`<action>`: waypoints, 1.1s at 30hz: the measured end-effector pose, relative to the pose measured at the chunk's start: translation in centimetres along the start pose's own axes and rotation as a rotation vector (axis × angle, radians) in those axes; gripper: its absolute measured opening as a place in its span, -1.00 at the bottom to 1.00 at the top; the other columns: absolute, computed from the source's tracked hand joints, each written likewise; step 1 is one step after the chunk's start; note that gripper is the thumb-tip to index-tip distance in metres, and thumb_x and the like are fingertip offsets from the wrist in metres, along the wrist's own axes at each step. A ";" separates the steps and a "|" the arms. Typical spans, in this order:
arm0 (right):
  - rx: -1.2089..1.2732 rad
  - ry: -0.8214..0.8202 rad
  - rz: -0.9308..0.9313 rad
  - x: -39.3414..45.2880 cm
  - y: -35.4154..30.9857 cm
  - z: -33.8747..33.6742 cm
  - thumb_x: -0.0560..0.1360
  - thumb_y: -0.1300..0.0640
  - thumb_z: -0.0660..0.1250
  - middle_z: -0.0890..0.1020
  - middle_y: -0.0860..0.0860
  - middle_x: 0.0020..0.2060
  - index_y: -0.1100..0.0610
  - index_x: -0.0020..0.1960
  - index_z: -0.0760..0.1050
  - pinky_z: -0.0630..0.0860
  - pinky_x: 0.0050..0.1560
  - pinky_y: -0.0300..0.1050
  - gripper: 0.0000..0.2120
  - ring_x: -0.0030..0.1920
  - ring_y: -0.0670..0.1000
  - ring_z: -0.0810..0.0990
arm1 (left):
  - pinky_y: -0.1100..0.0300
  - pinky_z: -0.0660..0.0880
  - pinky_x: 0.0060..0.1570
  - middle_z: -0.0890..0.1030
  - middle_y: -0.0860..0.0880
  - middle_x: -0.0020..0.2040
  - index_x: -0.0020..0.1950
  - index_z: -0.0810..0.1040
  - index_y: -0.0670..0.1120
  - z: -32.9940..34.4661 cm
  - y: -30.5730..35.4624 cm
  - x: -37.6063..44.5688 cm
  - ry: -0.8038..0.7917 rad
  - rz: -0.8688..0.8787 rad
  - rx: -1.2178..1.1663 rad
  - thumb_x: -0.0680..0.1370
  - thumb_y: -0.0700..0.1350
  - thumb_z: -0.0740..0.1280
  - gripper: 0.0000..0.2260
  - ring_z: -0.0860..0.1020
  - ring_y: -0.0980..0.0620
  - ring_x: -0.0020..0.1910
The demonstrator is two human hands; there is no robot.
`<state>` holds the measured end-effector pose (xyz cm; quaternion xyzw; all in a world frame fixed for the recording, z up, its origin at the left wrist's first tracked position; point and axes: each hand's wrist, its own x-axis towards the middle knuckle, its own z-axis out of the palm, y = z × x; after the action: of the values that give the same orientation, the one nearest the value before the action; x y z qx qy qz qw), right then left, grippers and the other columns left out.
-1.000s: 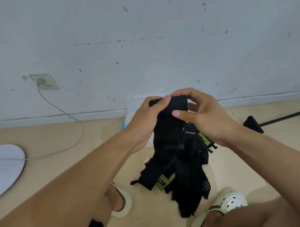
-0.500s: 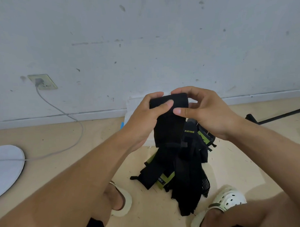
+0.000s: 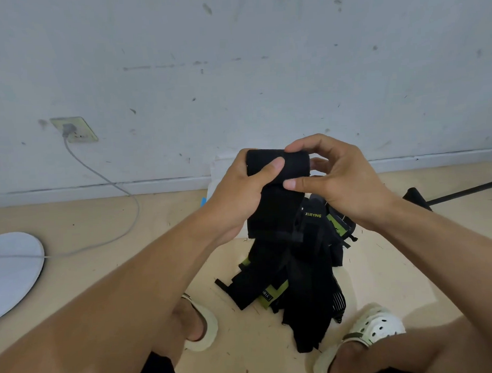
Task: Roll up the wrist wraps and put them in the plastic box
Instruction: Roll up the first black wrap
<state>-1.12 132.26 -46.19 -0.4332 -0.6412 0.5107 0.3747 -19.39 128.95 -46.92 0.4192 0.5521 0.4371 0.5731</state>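
Note:
A black wrist wrap is held up in front of me, its top end rolled into a thick cylinder and its tail hanging down. My left hand grips the roll from the left, thumb across its front. My right hand pinches the roll's right end between thumb and fingers. Below lies a pile of black and lime-green wrist wraps on the floor. The plastic box is a pale shape against the wall, mostly hidden behind my hands.
A white round base lies on the floor at left, with a grey cable running to a wall socket. A black stand leg reaches in from the right. My two feet in pale clogs flank the pile.
The roll at the top of the wrap has grown thicker and the hanging tail shorter. Both hands shifted slightly on the roll.

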 end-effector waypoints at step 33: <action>0.023 0.033 0.035 -0.2 0.7 -0.1 0.41 0.36 0.57 0.69 0.01 0.08 -0.05 0.14 0.64 0.68 0.12 0.14 -0.57 0.01 0.17 0.66 | -0.08 0.59 0.29 0.69 -0.08 0.25 0.42 0.53 -0.08 0.3 0.2 0.1 -0.078 -0.106 -0.146 0.63 0.09 0.39 -0.59 0.67 -0.06 0.23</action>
<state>-0.86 132.21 -46.87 -0.4485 -0.6213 0.5174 0.3810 -19.13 129.10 -46.76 0.3631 0.5175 0.4285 0.6455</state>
